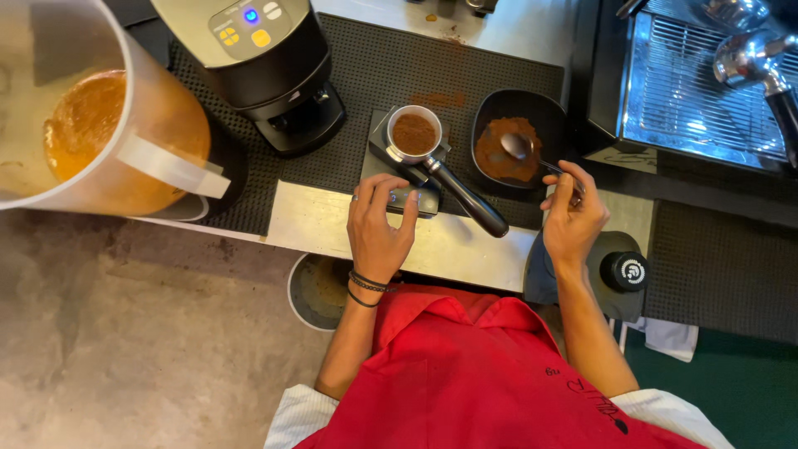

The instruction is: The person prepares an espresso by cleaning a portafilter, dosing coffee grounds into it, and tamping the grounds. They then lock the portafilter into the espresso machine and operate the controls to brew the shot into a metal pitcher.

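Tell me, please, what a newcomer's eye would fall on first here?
Probably the portafilter full of ground coffee on a small scale at centre, the left hand resting at the scale's edge. Beside it, the right hand holds a spoon over a black bowl of grounds.

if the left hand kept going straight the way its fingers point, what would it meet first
Probably the small dark scale its fingertips already touch, then the metal portafilter basket of ground coffee on it; the left hand hides the contact, so depth is unclear.

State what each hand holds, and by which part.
Right hand pinches a spoon by its handle end. Left hand holds nothing; its fingertips rest on the scale.
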